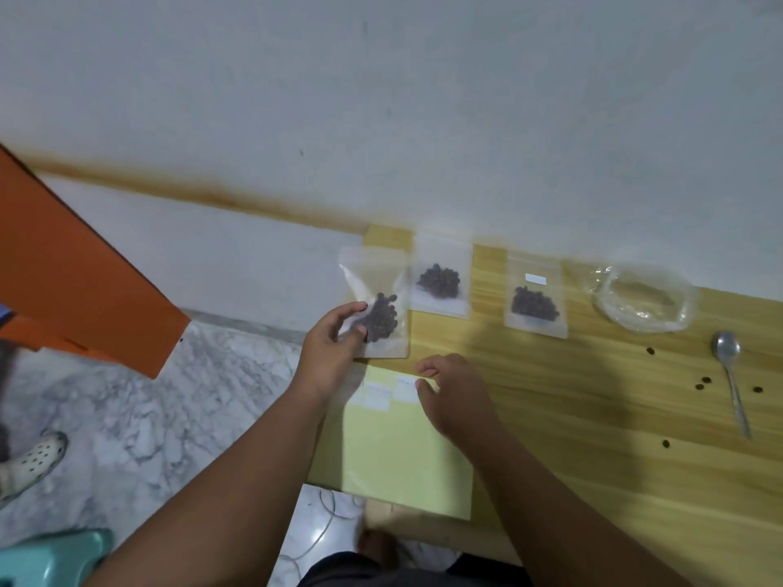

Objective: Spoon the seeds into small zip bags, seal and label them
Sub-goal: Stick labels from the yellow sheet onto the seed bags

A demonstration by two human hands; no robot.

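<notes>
A pale wall rises behind a light wooden worktop [593, 417], with marbled floor to its left. The left hand [328, 353] pinches the lower corner of a small zip bag [377, 298] holding dark seeds [381, 317], at the worktop's left edge. Two more filled bags lie flat beside it: a middle bag [442, 275] and a right bag [536, 296] bearing a white label [535, 279]. The right hand [455, 396] rests loosely curled, grasping nothing, its fingertips on a white sticker [407, 389] on a yellow label sheet [402, 455]. Farther right sit a clear plastic container [644, 298], a metal spoon [731, 374] and some loose seeds [701, 383].
</notes>
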